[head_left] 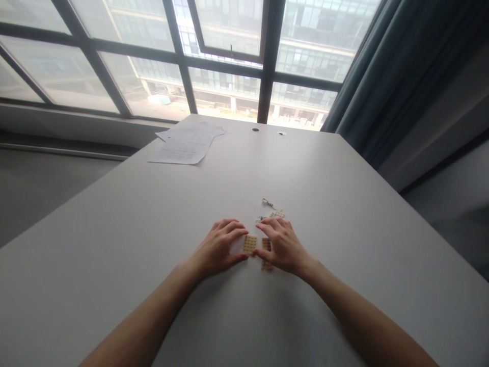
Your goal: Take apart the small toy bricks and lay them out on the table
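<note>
A small tan studded plate (pixel 250 244) lies on the white table between my two hands. My left hand (pixel 223 243) is at its left, thumb and fingers apart, with the fingertips close to the plate's edge. My right hand (pixel 279 244) is curved at the plate's right, its thumb tip by the lower right corner and its fingers apart from the thumb. Partly under my right hand is a brown and tan studded piece (pixel 266 244). Just beyond the right fingers lie small white pieces (pixel 277 214) and a thin grey and white piece (pixel 268 203).
The white table (pixel 305 178) reaches to the windows. Printed paper sheets (pixel 185 145) lie at its far left. Two round inserts, one dark (pixel 255 130) and one white (pixel 281 133), sit near the far edge. A dark curtain (pixel 374 76) hangs at the right.
</note>
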The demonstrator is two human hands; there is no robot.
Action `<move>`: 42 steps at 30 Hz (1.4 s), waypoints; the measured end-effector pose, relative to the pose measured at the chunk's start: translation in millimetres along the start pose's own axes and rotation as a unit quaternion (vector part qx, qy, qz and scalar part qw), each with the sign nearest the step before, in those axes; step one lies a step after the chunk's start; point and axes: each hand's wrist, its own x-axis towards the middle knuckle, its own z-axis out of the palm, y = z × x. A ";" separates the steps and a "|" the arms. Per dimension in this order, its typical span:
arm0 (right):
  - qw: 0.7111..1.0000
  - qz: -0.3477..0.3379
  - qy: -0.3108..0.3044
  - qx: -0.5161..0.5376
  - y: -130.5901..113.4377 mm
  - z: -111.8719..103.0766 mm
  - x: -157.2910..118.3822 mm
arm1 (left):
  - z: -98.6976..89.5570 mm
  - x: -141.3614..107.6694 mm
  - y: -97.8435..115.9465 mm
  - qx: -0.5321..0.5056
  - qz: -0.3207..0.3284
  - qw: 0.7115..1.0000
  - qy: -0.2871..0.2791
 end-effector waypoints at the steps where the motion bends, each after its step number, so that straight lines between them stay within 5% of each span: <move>1: 1.000 0.008 0.014 0.004 4.0 -2.1 -1.9 | 0.4 0.1 -0.7 0.001 0.001 1.000 0.004; 13: 0.986 0.155 0.069 0.003 69.4 -6.5 -24.7 | 2.8 0.4 -4.2 0.021 -0.004 1.000 0.010; 18: 0.985 0.149 0.079 -0.023 69.2 2.5 -17.5 | 6.6 11.5 1.1 0.048 -0.005 0.997 0.052; 23: 0.987 0.131 0.086 -0.047 63.0 7.4 -17.1 | 13.9 50.9 16.6 0.062 -0.038 0.994 0.087; 30: 0.984 0.122 0.119 -0.053 58.2 5.9 -23.5 | 32.9 108.7 30.9 0.104 -0.130 0.985 0.043; 42: 0.977 0.131 0.165 -0.001 61.6 7.7 -23.7 | 37.0 127.0 34.8 0.118 -0.211 0.970 -0.009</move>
